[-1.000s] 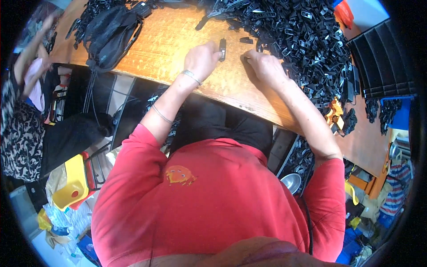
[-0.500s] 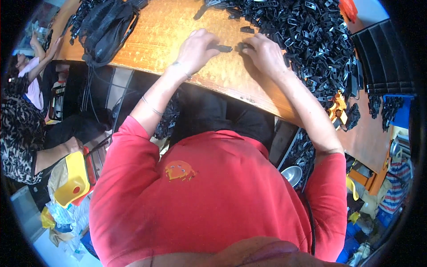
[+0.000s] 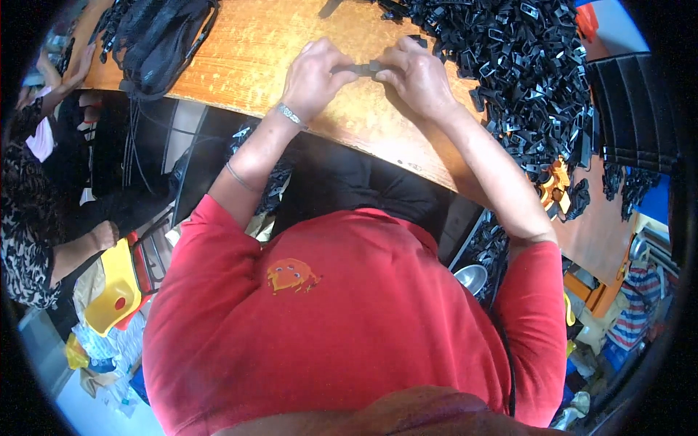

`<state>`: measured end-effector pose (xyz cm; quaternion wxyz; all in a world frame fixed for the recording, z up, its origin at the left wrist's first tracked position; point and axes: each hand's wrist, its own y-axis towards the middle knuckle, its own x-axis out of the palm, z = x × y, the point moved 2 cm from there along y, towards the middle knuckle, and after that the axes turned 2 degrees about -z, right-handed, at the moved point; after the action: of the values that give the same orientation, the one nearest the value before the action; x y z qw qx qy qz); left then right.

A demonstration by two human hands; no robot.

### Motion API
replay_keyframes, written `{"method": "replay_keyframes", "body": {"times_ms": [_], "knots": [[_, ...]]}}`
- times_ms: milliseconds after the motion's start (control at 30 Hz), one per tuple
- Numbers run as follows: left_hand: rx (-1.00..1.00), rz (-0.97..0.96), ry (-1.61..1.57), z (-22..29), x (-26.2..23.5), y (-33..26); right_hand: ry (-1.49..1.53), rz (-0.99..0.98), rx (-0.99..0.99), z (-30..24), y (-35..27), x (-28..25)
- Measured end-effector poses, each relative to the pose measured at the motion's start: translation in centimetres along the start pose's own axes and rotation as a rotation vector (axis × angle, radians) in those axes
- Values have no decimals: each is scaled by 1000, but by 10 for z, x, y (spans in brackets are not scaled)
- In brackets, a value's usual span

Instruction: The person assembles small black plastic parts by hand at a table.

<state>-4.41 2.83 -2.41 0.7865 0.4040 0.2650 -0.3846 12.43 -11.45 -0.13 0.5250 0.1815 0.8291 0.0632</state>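
Observation:
My left hand [image 3: 314,76] is closed, thumb and fingers pinching a small dark plastic piece [image 3: 361,70] just above the wooden table [image 3: 240,65]. Opposite it, my right hand [image 3: 420,76] pinches a second small black plastic piece [image 3: 374,65]. The two pieces meet end to end between my fingertips; whether they are locked together I cannot tell. Fingers hide much of both. Beyond my right hand spreads a big heap of black plastic clip-like parts [image 3: 516,80], and one loose black part [image 3: 418,40] lies at its near edge.
A black mesh bag [image 3: 163,47] rests on the table's left. Orange plastic parts [image 3: 556,189] and a black ribbed crate [image 3: 632,109] are at the right. At far left sits another person, whose hand [image 3: 105,234] is near a yellow plastic seat [image 3: 113,291].
My hands have come closer together, bringing the two black pieces from a gap into contact. The whole view has shifted slightly.

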Motion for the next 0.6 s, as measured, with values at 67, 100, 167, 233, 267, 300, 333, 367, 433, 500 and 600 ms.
{"method": "replay_keyframes", "body": {"times_ms": [67,100,167,233,267,300,333,367,433,500,600], "knots": [[5,-2,-14,4,3,-1,-6,-5,-155,-1,7,6],[-12,0,-15,4,3,2,-10,0,-157,-3,13,6],[-19,9,-11,5,-1,5,-44,-88,-150,-9,24,7],[-71,-30,-18,4,-6,-1,-45,-115,-138,-14,21,8],[-67,-73,-9,-1,-13,-7,5,-164,-153,-18,19,10],[-64,-65,-2,0,-28,-13,55,-215,-166,-22,15,11],[-127,-238,31,2,-46,-20,38,-293,-154,-29,10,6],[-188,-412,64,0,-66,-27,29,-276,-249,-29,5,2],[-176,-597,62,-18,-111,-50,-13,-154,-267,-20,-6,-14],[-418,-579,-156,-30,-142,-64,-199,-90,-84,5,-4,-23],[-356,-340,-63,-23,-143,-38,-275,23,-9,27,13,-29]]}}
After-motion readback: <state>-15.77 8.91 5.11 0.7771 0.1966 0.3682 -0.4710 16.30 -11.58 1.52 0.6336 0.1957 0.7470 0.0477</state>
